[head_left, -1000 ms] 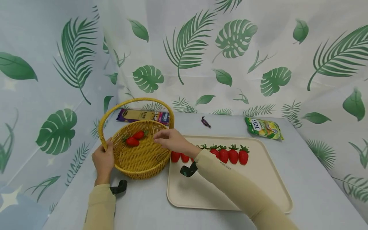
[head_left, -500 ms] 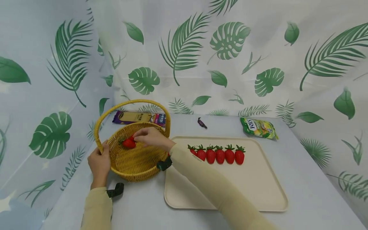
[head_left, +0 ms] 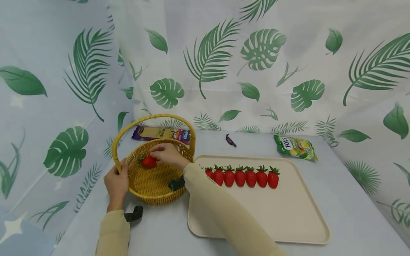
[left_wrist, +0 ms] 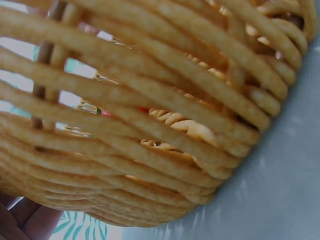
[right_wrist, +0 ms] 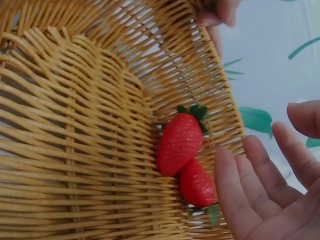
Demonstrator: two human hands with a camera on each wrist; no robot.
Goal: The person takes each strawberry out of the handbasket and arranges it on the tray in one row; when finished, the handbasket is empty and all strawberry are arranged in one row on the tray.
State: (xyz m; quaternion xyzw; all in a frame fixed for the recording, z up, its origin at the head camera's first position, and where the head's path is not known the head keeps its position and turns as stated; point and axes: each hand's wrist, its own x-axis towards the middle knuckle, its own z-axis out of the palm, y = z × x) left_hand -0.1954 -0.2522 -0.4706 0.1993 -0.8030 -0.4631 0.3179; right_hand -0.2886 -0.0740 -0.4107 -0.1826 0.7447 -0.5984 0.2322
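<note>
A yellow wicker basket point(head_left: 147, 181) with a tall hoop handle stands at the left. My left hand point(head_left: 116, 181) grips its left rim beside the handle's base; in the left wrist view the weave point(left_wrist: 125, 130) covers most of the frame, with a few fingertips point(left_wrist: 42, 220) at the lower left. My right hand point(head_left: 166, 153) is inside the basket, close to two red strawberries. In the right wrist view its fingers are spread and loosely bent, holding nothing, right beside the lower strawberry point(right_wrist: 196, 185). The upper strawberry point(right_wrist: 180, 145) leans against it.
A beige tray point(head_left: 262, 217) right of the basket bears a row of several strawberries point(head_left: 240, 177), partly hidden by my right sleeve. Behind are a purple-and-gold packet point(head_left: 157, 133), a small purple wrapped candy point(head_left: 230, 140) and a green snack bag point(head_left: 295, 147). Leaf-printed cloth walls surround the table.
My right hand has moved left from the basket's right side to the strawberries in it, partly covering them in the head view. My left hand keeps its grip on the rim.
</note>
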